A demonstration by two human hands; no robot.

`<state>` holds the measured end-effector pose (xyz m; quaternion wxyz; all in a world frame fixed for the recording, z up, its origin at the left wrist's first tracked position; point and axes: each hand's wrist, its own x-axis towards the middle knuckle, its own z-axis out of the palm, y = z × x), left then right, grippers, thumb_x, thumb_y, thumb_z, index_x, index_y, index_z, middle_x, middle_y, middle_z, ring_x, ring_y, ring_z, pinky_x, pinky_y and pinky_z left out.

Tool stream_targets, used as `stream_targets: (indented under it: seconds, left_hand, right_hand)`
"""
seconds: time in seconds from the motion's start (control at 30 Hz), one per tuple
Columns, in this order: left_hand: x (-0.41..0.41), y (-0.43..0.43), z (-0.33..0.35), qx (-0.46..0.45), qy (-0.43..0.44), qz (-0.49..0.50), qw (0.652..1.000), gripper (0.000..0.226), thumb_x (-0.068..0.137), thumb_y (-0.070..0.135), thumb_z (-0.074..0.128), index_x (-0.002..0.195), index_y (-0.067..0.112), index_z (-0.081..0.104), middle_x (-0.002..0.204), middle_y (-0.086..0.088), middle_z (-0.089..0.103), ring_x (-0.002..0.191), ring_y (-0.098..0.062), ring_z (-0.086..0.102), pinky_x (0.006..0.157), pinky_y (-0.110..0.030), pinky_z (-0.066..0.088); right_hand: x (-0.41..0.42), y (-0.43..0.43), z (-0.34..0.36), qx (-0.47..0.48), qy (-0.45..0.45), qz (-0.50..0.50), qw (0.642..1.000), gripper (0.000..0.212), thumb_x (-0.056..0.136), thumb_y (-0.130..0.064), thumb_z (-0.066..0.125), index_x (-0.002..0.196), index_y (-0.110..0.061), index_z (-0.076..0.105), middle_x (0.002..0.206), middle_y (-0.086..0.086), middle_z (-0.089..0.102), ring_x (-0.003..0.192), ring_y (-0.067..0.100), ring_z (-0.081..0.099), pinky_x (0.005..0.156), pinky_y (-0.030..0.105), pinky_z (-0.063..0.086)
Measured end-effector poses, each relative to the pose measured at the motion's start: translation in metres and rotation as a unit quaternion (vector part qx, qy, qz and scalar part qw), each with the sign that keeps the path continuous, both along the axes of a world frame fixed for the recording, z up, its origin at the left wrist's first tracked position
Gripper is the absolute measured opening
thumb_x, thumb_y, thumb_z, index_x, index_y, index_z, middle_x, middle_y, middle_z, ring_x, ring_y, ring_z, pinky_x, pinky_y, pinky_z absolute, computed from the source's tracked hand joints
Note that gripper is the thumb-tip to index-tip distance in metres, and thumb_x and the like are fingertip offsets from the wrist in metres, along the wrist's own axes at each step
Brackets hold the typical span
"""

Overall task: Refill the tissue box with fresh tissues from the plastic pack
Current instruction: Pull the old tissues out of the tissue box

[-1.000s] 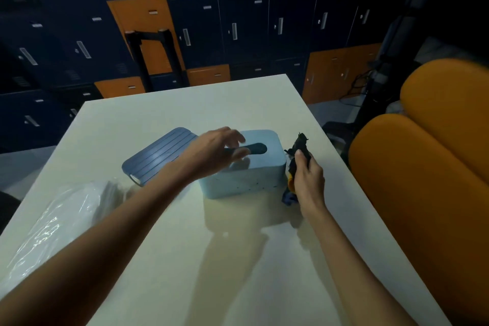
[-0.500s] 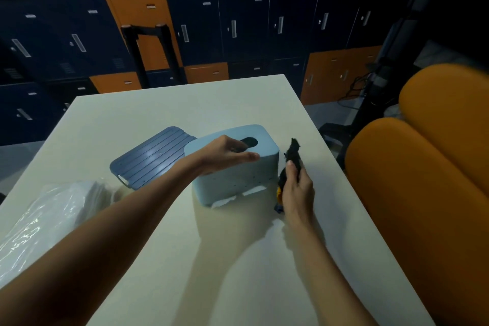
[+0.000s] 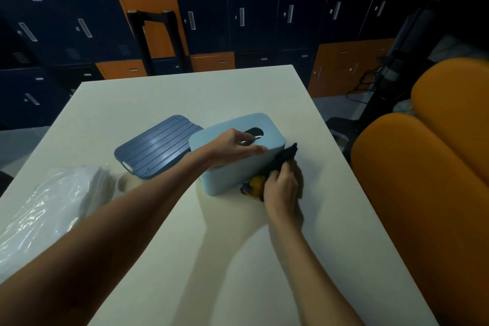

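Note:
A light blue tissue box stands in the middle of the table with its oval slot facing up. My left hand lies on the box's top, fingers spread by the slot, holding it down. My right hand grips a dark cloth with a yellow part and presses it against the box's right side. The box's dark blue ribbed base plate lies flat just left of the box. The clear plastic pack of white tissues rests at the table's left edge.
The white table ends close behind the box. Orange padded seats stand right of the table. Dark blue and orange lockers fill the back wall, with a black frame before them.
My right hand with the cloth has moved in from beside the box and now touches its right side. The box has turned slightly under my left hand.

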<state>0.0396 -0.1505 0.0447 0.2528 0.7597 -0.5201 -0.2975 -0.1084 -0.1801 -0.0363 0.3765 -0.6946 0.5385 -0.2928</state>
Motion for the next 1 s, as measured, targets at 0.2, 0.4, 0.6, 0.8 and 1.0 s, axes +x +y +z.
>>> stream_targets:
  seconds: [0.2,0.4,0.6,0.8,1.0]
  left_hand:
    - [-0.006,0.000,0.004,0.004,-0.021,-0.007,1.000,0.046,0.087,0.052,0.058,0.116,0.017,0.066,0.104,-0.006,0.065,0.098,-0.027,0.060,0.082,-0.042,0.047]
    - [-0.004,0.000,0.003,0.010,-0.031,-0.008,0.999,0.045,0.088,0.054,0.055,0.115,0.020,0.067,0.112,0.000,0.064,0.096,-0.020,0.056,0.081,-0.036,0.045]
    - [-0.006,0.001,0.002,0.005,-0.018,0.008,1.000,0.053,0.087,0.053,0.059,0.124,0.016,0.063,0.118,0.000,0.063,0.097,-0.015,0.055,0.074,-0.025,0.041]
    - [-0.011,0.004,0.008,0.006,-0.025,0.013,1.000,0.050,0.088,0.049,0.058,0.124,0.014,0.062,0.110,0.004,0.060,0.103,-0.019,0.057,0.087,-0.035,0.046]
    - [-0.008,0.004,0.005,0.003,-0.009,0.021,1.000,0.052,0.086,0.052,0.060,0.123,0.014,0.063,0.115,-0.001,0.062,0.104,-0.020,0.058,0.085,-0.030,0.044]
  right_hand:
    - [-0.002,0.022,0.000,0.004,-0.007,0.023,1.000,0.034,0.092,-0.014,0.050,0.125,-0.011,0.051,0.129,0.011,0.055,0.120,0.026,0.051,0.096,0.034,0.040]
    - [0.010,0.054,0.000,-0.023,0.020,0.066,0.997,0.064,0.088,-0.052,0.052,0.131,-0.005,0.042,0.126,0.011,0.054,0.113,0.025,0.054,0.088,0.038,0.051]
    - [-0.015,0.009,0.012,-0.015,0.007,0.007,1.000,0.057,0.086,-0.030,0.063,0.136,-0.022,0.036,0.131,0.001,0.052,0.109,0.023,0.059,0.085,0.040,0.053]
    - [-0.010,0.021,0.015,0.049,-0.075,0.032,0.995,0.054,0.083,-0.039,0.053,0.131,-0.015,0.044,0.130,0.000,0.049,0.115,0.016,0.048,0.101,0.037,0.041]
    - [-0.011,0.005,0.011,0.052,-0.186,-0.009,0.981,0.065,0.087,-0.001,0.060,0.143,-0.025,0.038,0.142,0.001,0.048,0.128,0.016,0.045,0.104,0.026,0.040]
